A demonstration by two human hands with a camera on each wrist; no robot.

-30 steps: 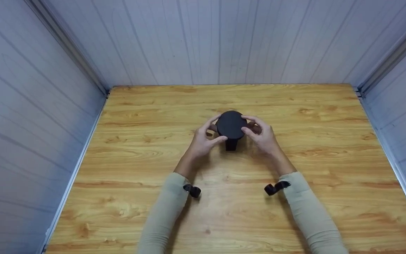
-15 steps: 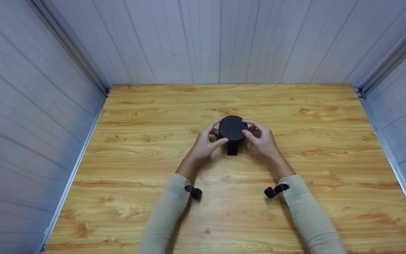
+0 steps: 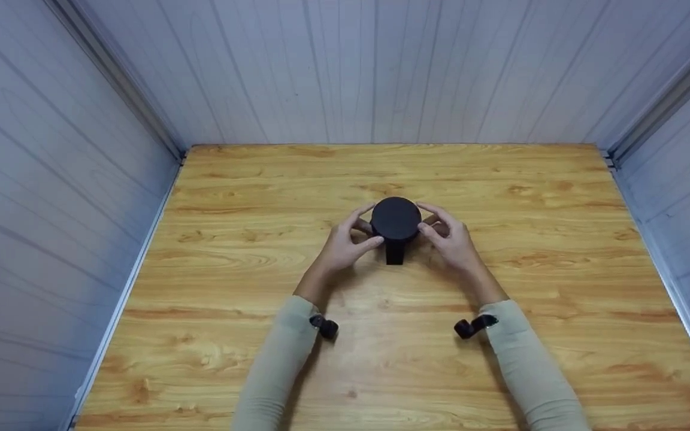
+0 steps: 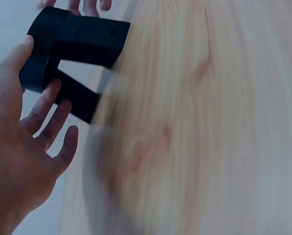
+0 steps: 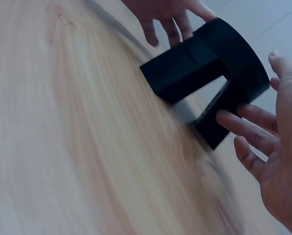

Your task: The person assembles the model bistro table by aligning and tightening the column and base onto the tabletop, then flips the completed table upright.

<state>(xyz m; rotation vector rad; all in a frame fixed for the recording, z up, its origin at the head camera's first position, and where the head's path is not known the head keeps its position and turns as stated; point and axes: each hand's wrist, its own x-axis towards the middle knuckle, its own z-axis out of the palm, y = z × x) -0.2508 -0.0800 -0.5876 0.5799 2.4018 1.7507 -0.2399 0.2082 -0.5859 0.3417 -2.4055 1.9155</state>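
Observation:
A thick black disc (image 3: 396, 218) lies flat on top of black upright blocks (image 5: 179, 68), with a gap between two of them; they stand on the wooden table. In the head view only one block's front shows below the disc. My left hand (image 3: 341, 244) is at the disc's left rim, its thumb tip touching the side and its other fingers loosely spread near a block. My right hand (image 3: 451, 243) is at the right rim with relaxed fingers; in the right wrist view its thumb stands apart from the disc.
The wood-grain table (image 3: 231, 335) is bounded by a pale panelled back wall (image 3: 345, 72) and side walls. A small black camera sits on the left sleeve (image 3: 324, 328) and another on the right sleeve (image 3: 475, 327).
The disc and blocks first moved slightly toward me, then stayed in place. Since half a second ago, both hands have drawn slightly outward from the disc, the right thumb leaving its top edge.

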